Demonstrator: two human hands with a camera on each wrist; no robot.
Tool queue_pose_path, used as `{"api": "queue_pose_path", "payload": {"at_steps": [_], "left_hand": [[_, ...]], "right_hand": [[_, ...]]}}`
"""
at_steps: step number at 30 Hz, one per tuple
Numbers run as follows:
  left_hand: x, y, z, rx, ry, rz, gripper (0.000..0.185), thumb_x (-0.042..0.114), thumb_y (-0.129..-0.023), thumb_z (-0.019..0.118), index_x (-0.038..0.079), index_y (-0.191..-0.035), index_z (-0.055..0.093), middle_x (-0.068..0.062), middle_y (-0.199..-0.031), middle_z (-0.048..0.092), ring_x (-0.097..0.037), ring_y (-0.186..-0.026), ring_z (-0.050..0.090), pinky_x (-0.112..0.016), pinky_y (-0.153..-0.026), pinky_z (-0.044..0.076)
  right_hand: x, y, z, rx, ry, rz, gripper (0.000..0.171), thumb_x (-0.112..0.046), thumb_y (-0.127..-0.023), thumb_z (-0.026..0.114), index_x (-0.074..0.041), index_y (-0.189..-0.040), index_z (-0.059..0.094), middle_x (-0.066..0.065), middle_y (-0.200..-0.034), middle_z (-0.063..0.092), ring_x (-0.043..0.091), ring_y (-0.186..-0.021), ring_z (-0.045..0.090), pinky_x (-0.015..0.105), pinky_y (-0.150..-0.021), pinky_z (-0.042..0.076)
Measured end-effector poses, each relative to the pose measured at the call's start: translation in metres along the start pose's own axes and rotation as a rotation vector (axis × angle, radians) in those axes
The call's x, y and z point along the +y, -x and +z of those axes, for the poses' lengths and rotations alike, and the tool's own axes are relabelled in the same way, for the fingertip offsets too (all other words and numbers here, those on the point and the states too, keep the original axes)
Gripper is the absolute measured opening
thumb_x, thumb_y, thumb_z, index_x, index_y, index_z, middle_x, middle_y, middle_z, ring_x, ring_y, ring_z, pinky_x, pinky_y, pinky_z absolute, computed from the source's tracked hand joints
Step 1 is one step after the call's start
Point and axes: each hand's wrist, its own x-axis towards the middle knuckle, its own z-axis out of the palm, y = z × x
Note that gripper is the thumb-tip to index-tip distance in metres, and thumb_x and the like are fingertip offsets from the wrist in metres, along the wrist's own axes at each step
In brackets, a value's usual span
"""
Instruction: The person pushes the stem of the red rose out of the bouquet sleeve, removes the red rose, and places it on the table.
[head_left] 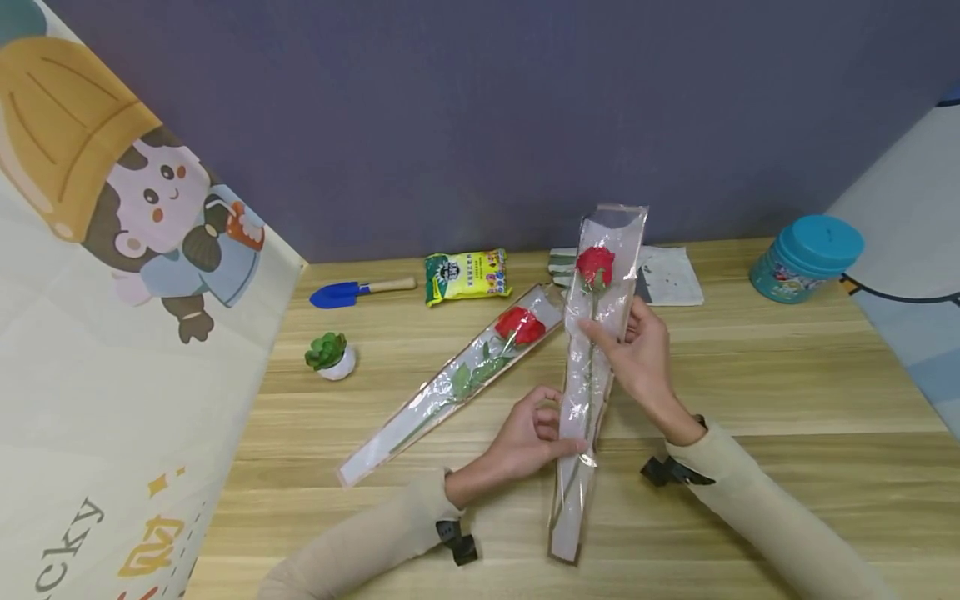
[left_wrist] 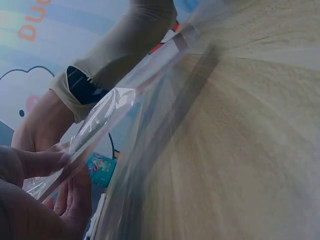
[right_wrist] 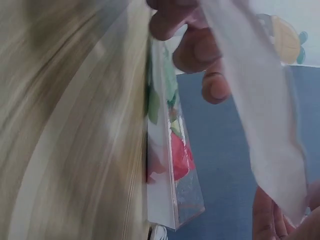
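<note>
A red rose in a long clear sleeve (head_left: 592,350) is held tilted above the wooden table (head_left: 787,400), flower end away from me. My right hand (head_left: 637,354) grips the sleeve's middle just below the bloom, thumb on top. My left hand (head_left: 536,433) pinches the lower part of the sleeve near the stem. In the left wrist view the crinkled sleeve (left_wrist: 100,125) runs past my thumb. A second wrapped red rose (head_left: 480,367) lies flat on the table to the left; it also shows in the right wrist view as a wrapped rose (right_wrist: 175,160).
A small potted succulent (head_left: 330,354), a blue trowel (head_left: 352,292) and a green-yellow packet (head_left: 465,275) sit at the back left. A teal lidded jar (head_left: 806,257) stands back right. Gloves on white cloth (head_left: 667,275) lie behind the roses. Cartoon-printed panels flank both sides.
</note>
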Motion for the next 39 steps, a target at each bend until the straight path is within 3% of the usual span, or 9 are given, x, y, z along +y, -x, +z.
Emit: {"api": "queue_pose_path", "payload": {"at_steps": [4, 11, 14, 19, 28, 39], "left_hand": [[0.001, 0.001, -0.001, 0.006, 0.022, -0.007, 0.049, -0.007, -0.083, 0.079, 0.002, -0.123, 0.053, -0.031, -0.111, 0.074, -0.008, -0.073, 0.071, -0.024, -0.068, 0.063], [0.004, 0.003, -0.006, 0.022, 0.023, -0.012, 0.049, -0.006, -0.083, 0.079, 0.001, -0.125, 0.055, -0.03, -0.112, 0.075, -0.012, -0.078, 0.074, -0.027, -0.072, 0.065], [0.004, 0.003, -0.007, 0.022, 0.021, -0.015, 0.049, -0.005, -0.083, 0.079, 0.001, -0.125, 0.055, -0.03, -0.113, 0.074, -0.011, -0.077, 0.074, -0.027, -0.072, 0.065], [0.0, 0.003, -0.007, 0.026, 0.037, 0.006, 0.046, -0.006, -0.084, 0.078, -0.001, -0.123, 0.055, -0.032, -0.113, 0.074, -0.008, -0.077, 0.072, -0.025, -0.073, 0.064], [0.001, 0.003, -0.007, 0.007, 0.031, 0.024, 0.043, -0.005, -0.086, 0.076, -0.003, -0.123, 0.055, -0.033, -0.116, 0.073, -0.019, -0.086, 0.078, -0.025, -0.075, 0.064], [0.003, 0.005, -0.008, 0.006, 0.038, 0.063, 0.044, -0.007, -0.085, 0.076, -0.004, -0.123, 0.054, -0.035, -0.114, 0.073, -0.005, -0.077, 0.072, -0.021, -0.072, 0.061]], "right_hand": [[0.0, 0.0, -0.001, -0.028, -0.045, 0.057, 0.051, -0.006, -0.094, 0.074, 0.002, -0.141, 0.057, 0.03, -0.122, 0.071, -0.005, -0.082, 0.07, 0.019, -0.071, 0.063], [-0.007, 0.0, -0.007, -0.111, -0.145, 0.252, 0.055, -0.009, -0.096, 0.069, 0.005, -0.145, 0.05, -0.012, -0.106, 0.068, 0.001, -0.09, 0.07, 0.019, -0.08, 0.063], [-0.008, 0.0, -0.008, -0.129, -0.161, 0.281, 0.053, -0.01, -0.096, 0.071, 0.008, -0.141, 0.051, -0.018, -0.099, 0.069, 0.001, -0.088, 0.07, 0.018, -0.08, 0.063], [-0.006, -0.001, -0.009, -0.141, -0.162, 0.285, 0.05, -0.011, -0.096, 0.071, 0.009, -0.138, 0.053, -0.022, -0.095, 0.071, 0.0, -0.087, 0.071, 0.017, -0.08, 0.062], [-0.007, -0.001, -0.01, -0.151, -0.201, 0.257, 0.043, -0.012, -0.096, 0.073, 0.006, -0.132, 0.057, -0.018, -0.095, 0.074, 0.003, -0.085, 0.073, 0.02, -0.079, 0.064], [-0.007, 0.001, -0.01, -0.157, -0.203, 0.261, 0.049, -0.011, -0.096, 0.074, 0.007, -0.136, 0.054, -0.018, -0.099, 0.073, 0.002, -0.09, 0.072, 0.02, -0.082, 0.063]]}}
